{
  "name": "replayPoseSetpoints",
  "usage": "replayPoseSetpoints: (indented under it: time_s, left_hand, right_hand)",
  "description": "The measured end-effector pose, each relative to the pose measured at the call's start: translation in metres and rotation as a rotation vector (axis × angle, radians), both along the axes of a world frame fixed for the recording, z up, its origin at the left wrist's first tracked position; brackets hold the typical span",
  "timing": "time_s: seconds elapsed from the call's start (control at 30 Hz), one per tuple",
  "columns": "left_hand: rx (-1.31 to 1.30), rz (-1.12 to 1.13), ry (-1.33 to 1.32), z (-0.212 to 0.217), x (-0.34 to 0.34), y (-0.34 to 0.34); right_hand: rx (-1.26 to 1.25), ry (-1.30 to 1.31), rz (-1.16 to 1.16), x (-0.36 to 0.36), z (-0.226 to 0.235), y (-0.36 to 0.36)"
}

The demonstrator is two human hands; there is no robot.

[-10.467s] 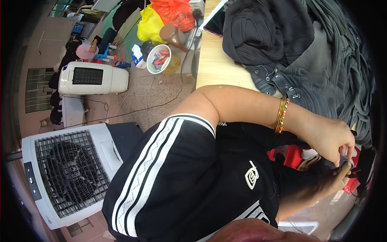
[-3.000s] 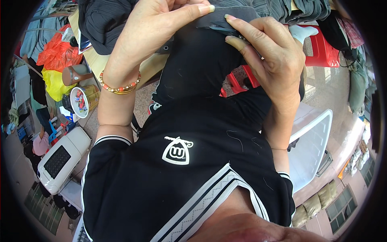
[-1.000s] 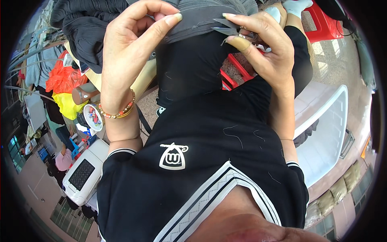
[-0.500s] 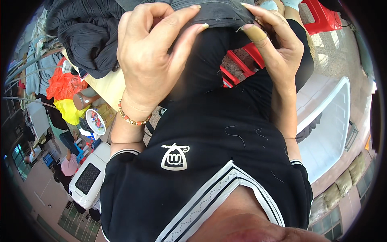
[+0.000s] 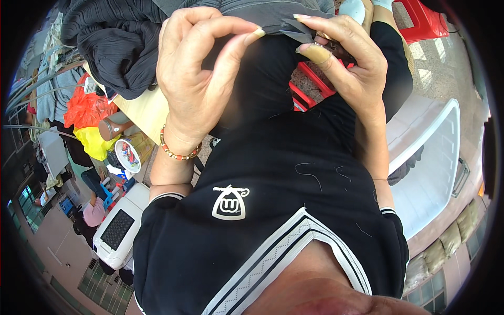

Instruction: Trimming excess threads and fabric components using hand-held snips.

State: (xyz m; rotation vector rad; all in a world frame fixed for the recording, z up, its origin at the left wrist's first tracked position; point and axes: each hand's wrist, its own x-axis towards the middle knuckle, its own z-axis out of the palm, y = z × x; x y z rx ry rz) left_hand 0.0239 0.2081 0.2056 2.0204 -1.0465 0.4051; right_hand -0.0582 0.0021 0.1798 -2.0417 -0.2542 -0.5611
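Observation:
A dark grey garment (image 5: 268, 14) lies across my lap at the top, its hem running toward me. My left hand (image 5: 191, 79) pinches the hem edge between thumb and forefinger. In my right hand (image 5: 357, 65) is a small pair of thread snips (image 5: 300, 37). Their two pointed blades are spread apart beside the hem, aimed toward my left fingertips. The snips' body is mostly hidden behind the fingers. A tan covering wraps my right thumb. Whether a thread runs between hand and blades is too fine to tell.
More dark grey pleated cloth (image 5: 113, 58) is heaped on a pale wooden surface (image 5: 142, 113) at left. Beside it are an orange-red plastic bag (image 5: 86, 107) and a white tub (image 5: 127, 156) of small items. A large white bin (image 5: 428, 173) stands right, a red stool (image 5: 422, 21) at upper right.
The snips' blades have come into view from behind my right hand and opened near the hem. My right fingers no longer hold the hem; the left thumb and forefinger have closed together.

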Motion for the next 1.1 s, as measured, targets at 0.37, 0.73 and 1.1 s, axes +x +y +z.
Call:
replayPoseSetpoints:
  time_s: [0.37,0.73,1.1]
  left_hand:
    - [-0.469,-0.106,0.574,-0.013,0.006,0.008]
    - [-0.551,-0.039,0.687,-0.025,0.032,0.052]
    - [-0.424,0.014,0.734,-0.033,0.035,0.067]
  right_hand:
    - [-0.192,-0.086,0.022,0.011,0.017,0.012]
    - [-0.161,-0.134,0.134,0.019,0.017,0.012]
    - [-0.216,-0.057,0.142,0.017,0.021,0.002]
